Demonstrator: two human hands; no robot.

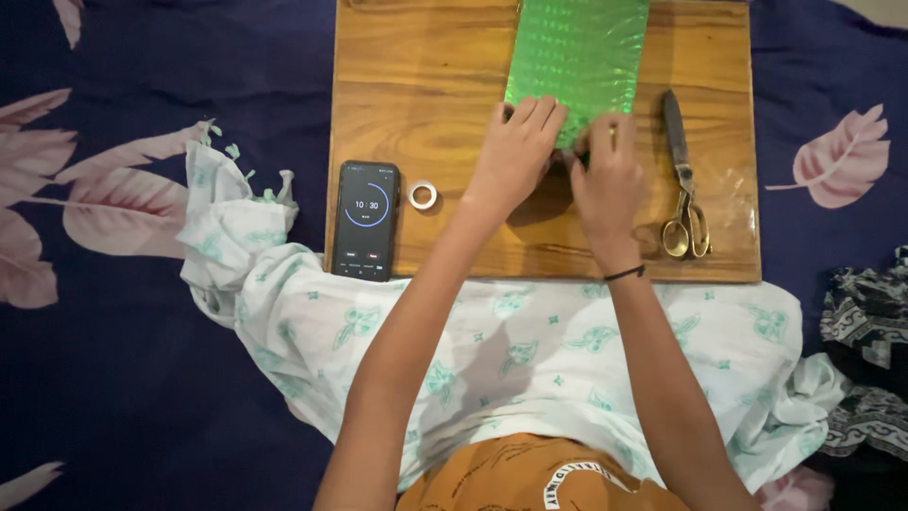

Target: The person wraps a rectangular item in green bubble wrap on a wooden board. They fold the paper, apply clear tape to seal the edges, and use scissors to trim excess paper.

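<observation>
The green wrapped parcel (579, 52) is a flat rectangle covered in glossy, holographic green foil with a scaly, shimmering pattern that catches the light in pale streaks; it lies on the wooden board (426, 95), toward the far middle of it, its far end cut off by the top edge of the view; its long axis runs away from the person, near end pointing at the body, with a slight lean to the left at that end. The left hand (515, 156) lies flat over the near left corner of the parcel, fingers (534, 114) extended and pressing down on the foil; the right hand (605, 175) is bunched at the near edge just beside it, fingers curled and pinching at the foil there, though what exactly they grip is hidden. Brass-handled scissors (683, 180) lie closed to the right, blades pointing away; a small roll of clear tape (423, 196) and a phone (366, 220) sit to the left, the phone overhanging the board's near edge.
</observation>
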